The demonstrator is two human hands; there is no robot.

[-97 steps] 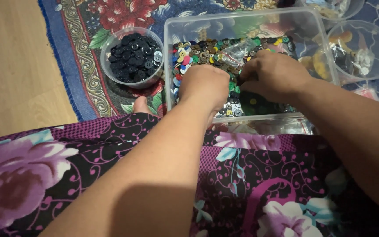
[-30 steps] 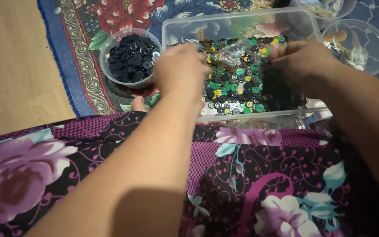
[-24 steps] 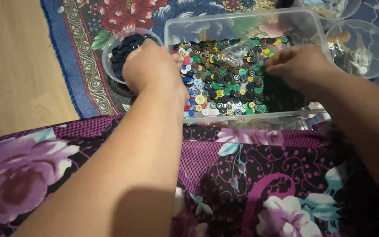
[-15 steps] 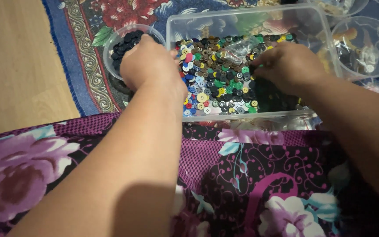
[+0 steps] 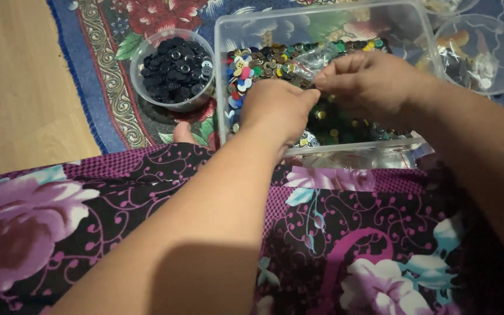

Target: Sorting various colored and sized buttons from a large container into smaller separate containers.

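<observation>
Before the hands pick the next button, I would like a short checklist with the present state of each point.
1. Both hands over the clear rectangular tub: ok; left hand and right hand are inside it.
2. Mixed coloured buttons within reach: ok.
3. Round cup of black buttons upright beside the tub: ok.
4. Room left in that cup: not ok, it looks nearly full.
5. What the left hand's grip holds: cannot tell, fingers curled downward.
6. Right hand pinching the clear plastic bag: cannot tell; fingertips are at it.
</observation>
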